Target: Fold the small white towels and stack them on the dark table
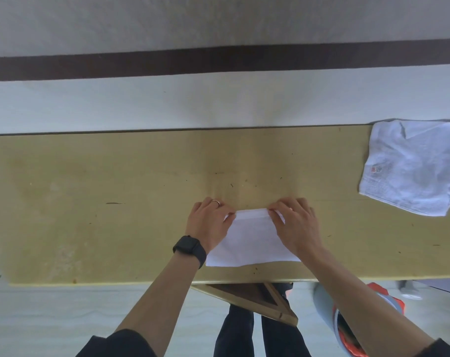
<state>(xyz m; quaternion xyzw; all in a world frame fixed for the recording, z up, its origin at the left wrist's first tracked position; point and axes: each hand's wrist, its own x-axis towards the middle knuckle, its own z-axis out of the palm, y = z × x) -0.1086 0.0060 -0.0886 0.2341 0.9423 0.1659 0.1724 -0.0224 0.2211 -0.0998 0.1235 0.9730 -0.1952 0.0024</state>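
Two hands hold one small white towel (252, 240) near the front edge of the yellow-brown surface (115, 202). The left hand (208, 225) pinches the far left corner of this towel, and the right hand (296, 225) pinches the far right corner. The fingers (275, 210) of both hands are closed on the cloth, and the far edge looks folded over where they grip it. The hands cover the towel's two sides, so those edges are hard to see. The near edge of the towel lies flat, just short of the front edge.

The left wrist wears a black watch (190, 249), and a ring (216, 202) sits on one left finger. Dark sleeves are cut off at the bottom of the view.

A second white towel (412, 168) lies well to the right of the held towel, at the far right end of the surface. It is wrinkled, has a small tag with red marks too small to read, and its right side is cut off.

Below the front edge, a wooden brace (254, 300) and dark trouser legs (260, 336) show. To the right of them is a blurry blue and orange thing (347, 325); I cannot tell what it is.
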